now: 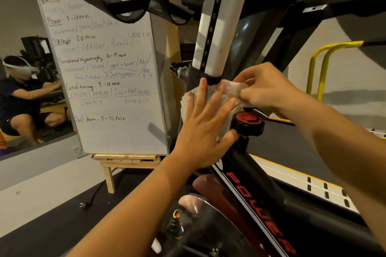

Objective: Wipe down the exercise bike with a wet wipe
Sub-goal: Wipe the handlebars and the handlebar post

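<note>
The left hand (205,125) reached forward on a bare forearm. Its fingers were straight and spread, flat on the wet wipe (193,97), pressing it against the front column of the exercise bike (261,200). Its thumb lay low, just beside the knob (247,123). The right hand (266,87) came in from the right with the wrist bent, its fingers curled and pinching the wipe's upper right edge. The wipe sat on the dark column just below the collar where the handlebar post (216,27) entered it, spanned between the 2 hands.

The wipe was white, thin and crumpled, nearly see-through where the right hand stretched it. The post was a white, flat-sided bar with a black strip of yellow letters down its face. The knob was black and lobed, with a round red cap. The frame was glossy black tubing with white striping and red POWER lettering, and a shiny metal flywheel (200,208) showed beneath it.

The bike stood on a matte black floor (41,227), where a plug (84,204) and its cord lay. To the left, a whiteboard (108,131) with handwritten workout notes leaned on a pale wooden easel (125,159). A wall mirror (25,27) reflected a crouching person wearing a headset. A yellow tube rail (342,45) stood at the right.
</note>
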`<state>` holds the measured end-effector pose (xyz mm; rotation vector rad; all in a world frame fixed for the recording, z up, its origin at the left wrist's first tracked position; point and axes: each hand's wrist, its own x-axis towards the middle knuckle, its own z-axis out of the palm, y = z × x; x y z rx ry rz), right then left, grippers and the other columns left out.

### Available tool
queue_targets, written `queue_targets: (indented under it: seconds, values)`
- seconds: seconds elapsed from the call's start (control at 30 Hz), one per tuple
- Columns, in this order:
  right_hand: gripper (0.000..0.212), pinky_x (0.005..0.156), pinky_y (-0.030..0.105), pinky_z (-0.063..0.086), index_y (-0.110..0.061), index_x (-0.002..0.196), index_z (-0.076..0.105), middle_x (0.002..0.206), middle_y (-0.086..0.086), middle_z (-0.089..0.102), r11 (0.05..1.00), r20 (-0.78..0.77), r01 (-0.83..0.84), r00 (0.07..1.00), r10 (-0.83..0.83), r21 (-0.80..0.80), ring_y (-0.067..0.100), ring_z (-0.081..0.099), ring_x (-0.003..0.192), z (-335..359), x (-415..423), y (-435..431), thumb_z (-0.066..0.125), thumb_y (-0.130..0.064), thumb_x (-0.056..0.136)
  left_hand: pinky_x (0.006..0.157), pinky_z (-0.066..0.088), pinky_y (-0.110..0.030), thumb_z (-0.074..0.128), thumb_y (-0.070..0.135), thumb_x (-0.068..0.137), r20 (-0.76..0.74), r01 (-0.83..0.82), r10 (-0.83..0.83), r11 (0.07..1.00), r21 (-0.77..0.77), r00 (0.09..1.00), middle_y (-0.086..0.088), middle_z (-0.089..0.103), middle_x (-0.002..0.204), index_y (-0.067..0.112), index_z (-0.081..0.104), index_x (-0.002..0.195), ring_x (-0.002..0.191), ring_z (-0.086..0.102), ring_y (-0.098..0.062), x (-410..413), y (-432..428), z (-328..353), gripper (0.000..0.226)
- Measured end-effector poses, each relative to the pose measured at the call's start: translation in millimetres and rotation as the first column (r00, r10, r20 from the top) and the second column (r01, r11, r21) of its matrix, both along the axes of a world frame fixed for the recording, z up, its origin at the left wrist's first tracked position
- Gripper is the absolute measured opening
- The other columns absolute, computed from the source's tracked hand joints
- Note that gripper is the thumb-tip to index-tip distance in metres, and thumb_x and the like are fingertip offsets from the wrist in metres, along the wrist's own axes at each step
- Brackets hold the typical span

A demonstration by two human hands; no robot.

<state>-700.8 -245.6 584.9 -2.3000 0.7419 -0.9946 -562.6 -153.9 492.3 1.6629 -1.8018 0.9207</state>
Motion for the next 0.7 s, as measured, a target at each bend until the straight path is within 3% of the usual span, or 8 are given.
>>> queue_targets:
  seconds: [0.07,0.13,0.23,0.33,0.5,0.57,0.63,0.7]
  values:
    - [0.022,0.061,0.034,0.058,-0.017,0.086,0.067,0.087,0.007,0.068,0.981,0.187,-0.066,0.982,0.031,0.183,0.021,0.067,0.076,-2,2,-13,0.065,0.004,0.082,0.116,0.024,-0.057,0.058,0.025,0.093,-0.182,0.155,-0.187,0.972,-0.176,0.965,-0.01,0.02,0.161,0.014,0.051,0.138,0.151,0.01,-0.031,11,5,0,0.047]
    - [0.028,0.056,0.033,0.055,-0.015,0.088,0.063,0.091,0.01,0.065,0.901,0.329,-0.223,0.939,0.096,0.373,0.022,0.064,0.075,-10,11,-23,0.062,0.012,0.082,0.114,0.034,-0.048,0.064,0.021,0.091,-0.4,0.055,-0.192,0.942,-0.33,0.896,-0.006,0.03,0.153,0.018,0.049,0.132,0.143,0.028,-0.022,19,8,4,0.044]
    - [0.025,0.057,0.032,0.054,-0.014,0.089,0.061,0.091,0.011,0.064,0.804,0.427,-0.347,0.895,0.13,0.482,0.025,0.063,0.081,-24,26,-38,0.065,0.009,0.082,0.103,0.048,-0.042,0.076,0.026,0.083,-0.608,-0.087,-0.076,0.968,-0.234,0.79,0.007,0.04,0.13,0.019,0.044,0.132,0.12,0.044,-0.011,22,10,25,0.06]
    - [0.013,0.065,0.038,0.059,-0.013,0.086,0.062,0.086,0.008,0.066,0.862,0.402,-0.252,0.914,0.063,0.44,0.024,0.065,0.079,-38,35,-50,0.074,-0.008,0.082,0.089,0.054,-0.037,0.079,0.034,0.079,-0.564,-0.168,0.041,0.97,-0.176,0.825,0.008,0.049,0.112,0.02,0.055,0.113,0.102,0.054,-0.013,22,14,39,0.045]
    - [0.029,0.07,0.03,0.043,-0.017,0.066,0.058,0.079,0.006,0.064,0.968,0.141,0.213,0.963,-0.231,0.129,0.024,0.057,0.08,-43,39,-55,0.067,-0.038,0.084,0.062,0.05,-0.027,0.067,0.034,0.089,-0.505,-0.165,0.062,0.973,-0.16,0.861,0.009,0.06,0.069,0.02,0.059,0.08,0.066,0.057,-0.009,-5,9,43,0.018]
    - [0.037,0.062,0.031,0.044,-0.011,0.064,0.059,0.07,0.012,0.061,0.944,0.196,0.1,0.966,-0.167,0.314,0.026,0.056,0.066,-42,39,-50,0.057,-0.037,0.09,0.06,0.047,-0.022,0.066,0.034,0.09,-0.477,-0.154,0.054,0.973,-0.174,0.877,0.009,0.059,0.066,0.02,0.06,0.078,0.063,0.057,-0.008,-13,6,48,0.019]
    - [0.04,0.049,0.026,0.044,-0.008,0.068,0.056,0.059,0.01,0.058,0.727,0.386,-0.231,0.921,-0.052,0.647,0.02,0.053,0.051,-39,36,-46,0.047,-0.032,0.098,0.057,0.041,-0.01,0.067,0.033,0.089,-0.492,-0.161,0.046,0.968,-0.194,0.869,0.012,0.059,0.066,0.021,0.061,0.078,0.062,0.056,-0.005,-14,5,52,0.017]
    - [0.028,0.056,0.028,0.055,-0.005,0.078,0.056,0.066,0.013,0.065,0.438,0.575,-0.517,0.818,-0.002,0.736,0.023,0.065,0.061,-37,31,-44,0.043,-0.019,0.099,0.059,0.041,-0.005,0.071,0.033,0.087,-0.513,-0.171,0.044,0.964,-0.203,0.857,0.015,0.058,0.066,0.022,0.06,0.078,0.061,0.055,-0.001,-12,6,53,0.018]
